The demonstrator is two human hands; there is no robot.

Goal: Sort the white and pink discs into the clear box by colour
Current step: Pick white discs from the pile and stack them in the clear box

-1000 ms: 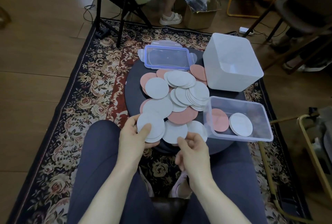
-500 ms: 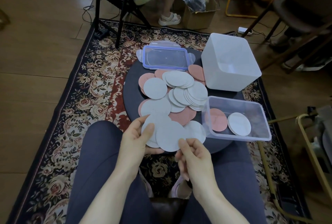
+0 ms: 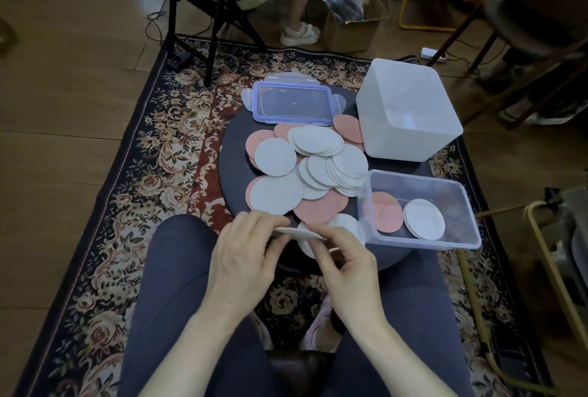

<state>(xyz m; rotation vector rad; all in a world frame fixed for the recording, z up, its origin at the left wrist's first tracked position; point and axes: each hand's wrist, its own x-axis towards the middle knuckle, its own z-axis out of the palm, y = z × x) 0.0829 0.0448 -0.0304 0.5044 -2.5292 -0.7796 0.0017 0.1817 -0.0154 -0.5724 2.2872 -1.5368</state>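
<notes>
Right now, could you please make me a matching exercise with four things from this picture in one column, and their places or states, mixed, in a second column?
Column one:
1. clear box
2. blue-rimmed lid
3. white tub
4. white discs in the hands

Column two:
A. lies flat at the far edge of the round table
B. held edge-on between the left hand and the right hand
C. holds one pink stack and one white stack, side by side
D. stands behind the clear box, opaque

Pairs: 1-C, 2-A, 3-D, 4-B

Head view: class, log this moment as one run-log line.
left hand: holds white discs | right hand: pinches same discs | clear box: pink stack left, white stack right | pile unsorted
</notes>
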